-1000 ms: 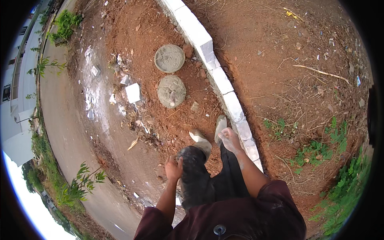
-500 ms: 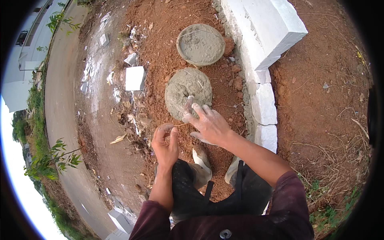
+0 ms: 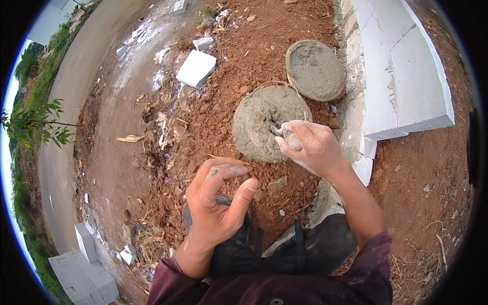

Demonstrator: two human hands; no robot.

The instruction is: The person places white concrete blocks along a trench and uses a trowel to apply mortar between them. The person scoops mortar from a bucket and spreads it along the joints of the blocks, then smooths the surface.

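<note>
A round container heaped with wet grey mortar [image 3: 256, 122] sits on the red soil, a thin wire handle arched over it. My right hand [image 3: 307, 145] is closed round the pale, rounded handle of a tool, probably a trowel [image 3: 294, 142], whose lower part is sunk in that mortar. My left hand [image 3: 216, 195] is open, fingers bent and apart, just below the container, holding nothing. A second mortar container [image 3: 315, 68], with a pale rim and wire handle, stands just beyond, to the upper right.
A low white block wall [image 3: 391, 66] runs along the right on a mortar footing. A white block [image 3: 195, 68] and rubble lie left of the containers. Stacked blocks [image 3: 81, 274] stand at lower left. A path [image 3: 71, 86] with plants along it runs down the left.
I have bent lower over the mortar. My right hand has closed on the tool handle; my left hand has opened its curled fingers. A second earlier, both hands were back near my legs.
</note>
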